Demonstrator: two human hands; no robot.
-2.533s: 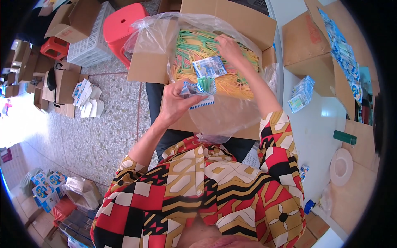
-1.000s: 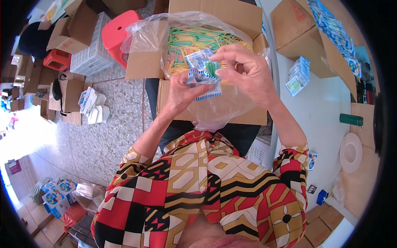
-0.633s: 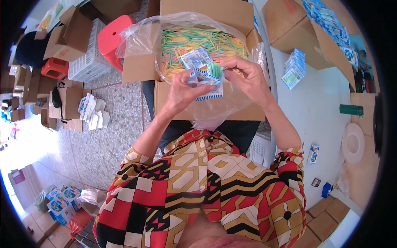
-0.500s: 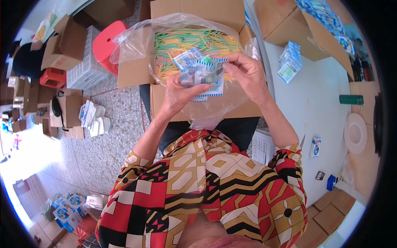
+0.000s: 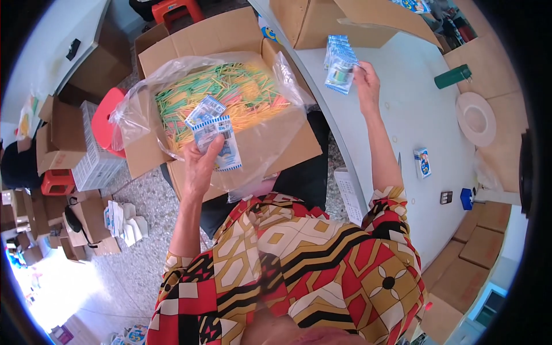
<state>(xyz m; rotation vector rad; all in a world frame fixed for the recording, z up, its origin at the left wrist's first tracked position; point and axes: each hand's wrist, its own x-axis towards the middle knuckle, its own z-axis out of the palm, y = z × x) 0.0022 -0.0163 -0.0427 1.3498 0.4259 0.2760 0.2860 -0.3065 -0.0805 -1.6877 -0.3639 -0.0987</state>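
Observation:
My left hand (image 5: 198,167) is closed on a few blue-and-white printed packets (image 5: 228,150), the thumb lying across the front one. They are held over the near edge of an open cardboard box (image 5: 192,37). Thin green, yellow and pink sticks (image 5: 213,89) fill the box, inside a clear plastic liner (image 5: 135,112). Out to the right, my right hand (image 5: 368,89) pinches the edge of a packet (image 5: 340,77) with something green in it. That packet lies at the near end of an overlapping row of similar packets (image 5: 336,46) on the white table.
The white table (image 5: 368,172) runs along my right. On it are a large open carton (image 5: 322,23), a green bottle (image 5: 453,76), a straw hat (image 5: 476,119) and a small blue-and-white pack (image 5: 422,163). Red stools (image 5: 106,123) and a grey crate (image 5: 98,155) stand left.
My right hand has left the packets above the box and moved right to the row on the table with one packet. The left hand keeps the rest. The view has turned right.

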